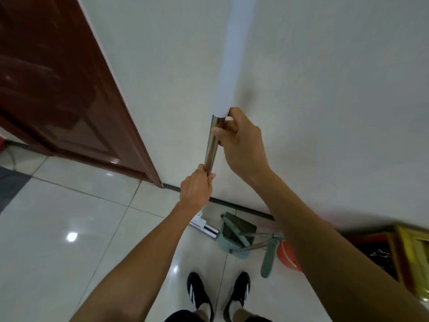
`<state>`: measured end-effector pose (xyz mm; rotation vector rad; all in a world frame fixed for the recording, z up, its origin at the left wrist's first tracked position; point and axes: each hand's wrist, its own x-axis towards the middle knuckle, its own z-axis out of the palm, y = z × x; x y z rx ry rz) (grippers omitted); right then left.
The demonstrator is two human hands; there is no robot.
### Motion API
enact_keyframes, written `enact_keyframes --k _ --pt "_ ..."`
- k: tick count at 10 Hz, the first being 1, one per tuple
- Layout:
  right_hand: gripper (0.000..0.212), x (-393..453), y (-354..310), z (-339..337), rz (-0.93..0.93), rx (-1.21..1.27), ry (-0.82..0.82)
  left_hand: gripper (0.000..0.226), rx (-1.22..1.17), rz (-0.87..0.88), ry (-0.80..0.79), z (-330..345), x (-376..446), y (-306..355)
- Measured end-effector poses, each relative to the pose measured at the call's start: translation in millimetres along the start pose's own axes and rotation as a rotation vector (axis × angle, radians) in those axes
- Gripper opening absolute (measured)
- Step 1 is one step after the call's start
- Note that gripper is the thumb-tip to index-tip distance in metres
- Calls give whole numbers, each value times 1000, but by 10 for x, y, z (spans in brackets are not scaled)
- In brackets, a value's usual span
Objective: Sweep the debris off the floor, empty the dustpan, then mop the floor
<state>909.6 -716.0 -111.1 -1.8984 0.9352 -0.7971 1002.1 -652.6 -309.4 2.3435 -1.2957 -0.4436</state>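
Steel pole [213, 145], one, with a white upper sleeve, stands upright against the white wall [325, 89]; two hands grip it, left hand [197, 189] curled round the lower shaft, right hand [241, 145] wrapped just under the sleeve. One green dustpan [239, 231] with its broom lies on the tiled floor [69, 217] at the wall's foot, beside one orange bucket [287, 256], near two black shoes [199, 291]; one brown door [58, 89] at left.

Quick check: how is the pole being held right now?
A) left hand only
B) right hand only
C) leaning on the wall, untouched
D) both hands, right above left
D: the right hand grips the pole just under its white sleeve, and the left hand grips it lower down.
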Motion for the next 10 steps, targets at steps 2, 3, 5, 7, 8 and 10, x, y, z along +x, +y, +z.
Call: enact_keyframes --k 2,3,5,7,8,10 --pt "16 169 85 8 53 10 -12 29 -9 -37 -6 7 187 6" --pt "16 295 147 1 85 21 13 29 -5 -29 -53 15 350 28" --pt "8 595 181 32 130 41 62 34 -71 -64 -176 -86 743 48" --pt "15 728 221 43 106 36 76 19 -367 -170 -194 -113 918 87" --pt "18 758 244 -34 136 31 77 31 -451 -162 -200 -192 927 155" --pt "52 673 321 -300 263 70 24 45 -424 -95 -161 -309 756 314"
